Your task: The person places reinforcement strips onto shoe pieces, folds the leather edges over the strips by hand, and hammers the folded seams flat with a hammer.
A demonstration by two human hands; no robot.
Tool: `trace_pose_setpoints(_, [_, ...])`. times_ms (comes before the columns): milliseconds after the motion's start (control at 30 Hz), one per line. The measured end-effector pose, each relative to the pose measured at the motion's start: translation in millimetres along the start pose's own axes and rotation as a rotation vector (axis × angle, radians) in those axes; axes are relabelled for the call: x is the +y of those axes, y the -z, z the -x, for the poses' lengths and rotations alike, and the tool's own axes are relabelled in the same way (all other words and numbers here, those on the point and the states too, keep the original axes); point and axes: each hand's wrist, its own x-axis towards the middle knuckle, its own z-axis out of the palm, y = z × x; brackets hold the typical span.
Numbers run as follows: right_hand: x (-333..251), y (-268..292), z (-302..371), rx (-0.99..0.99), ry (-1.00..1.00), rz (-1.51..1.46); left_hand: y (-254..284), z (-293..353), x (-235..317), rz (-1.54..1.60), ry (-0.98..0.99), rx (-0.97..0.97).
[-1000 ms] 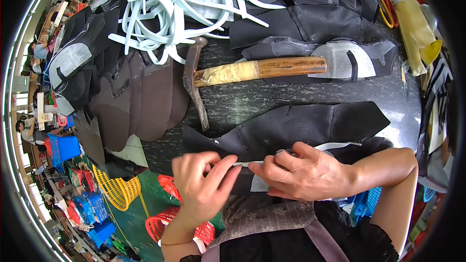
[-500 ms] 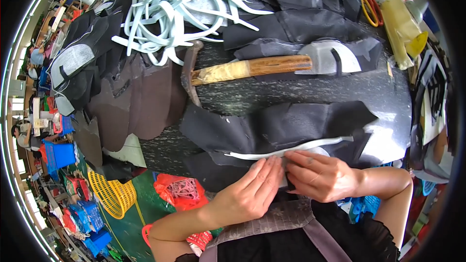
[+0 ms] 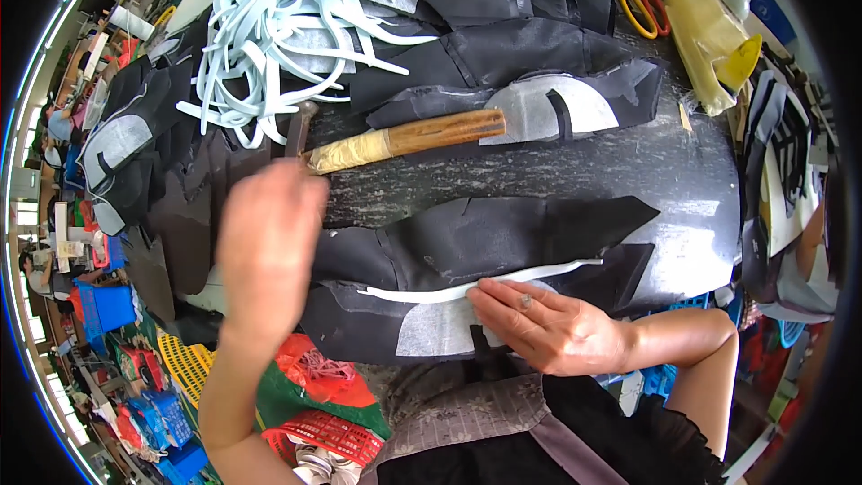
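Now, surface: dark worn worktop (image 3: 575, 175), mid-frame.
Left hand (image 3: 269, 238): blurred, near hammer (image 3: 395, 139); grip unclear.
Right hand (image 3: 548, 328): flat on black fabric piece (image 3: 467, 260), lower centre.
Room: cluttered crates (image 3: 108, 305), lower left.

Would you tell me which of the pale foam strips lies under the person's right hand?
The single white strip along the black piece's edge, beneath the right hand; the others sit tangled in a pile.

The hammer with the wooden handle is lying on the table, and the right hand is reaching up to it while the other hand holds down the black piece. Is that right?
Not quite. In the head view the left hand is raised toward the hammer. The right hand presses flat on the black piece with its white strip. The hammer does lie on the table.
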Motion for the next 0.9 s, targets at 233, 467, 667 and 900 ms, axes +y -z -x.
trace_pose_setpoints(233, [3.4,3.5,-6.7,-0.009,0.042,0.055,60.3,11.3,24.1,0.338,0.058,0.044])
trace_pose_setpoints(467, [2.4,3.2,-4.1,0.009,0.007,0.013,5.0,-20.5,-9.0,0.876,0.238,-0.35])
trace_pose_setpoints(667, [6.1,3.3,-2.7,-0.017,0.03,0.054,37.0,17.0,-106.4,1.021,0.85,0.11])
trace_pose_setpoints(900, [0.6,0.5,-2.7,0.006,0.011,0.071,42.6,-8.4,-35.8,-0.084,0.119,-0.065])
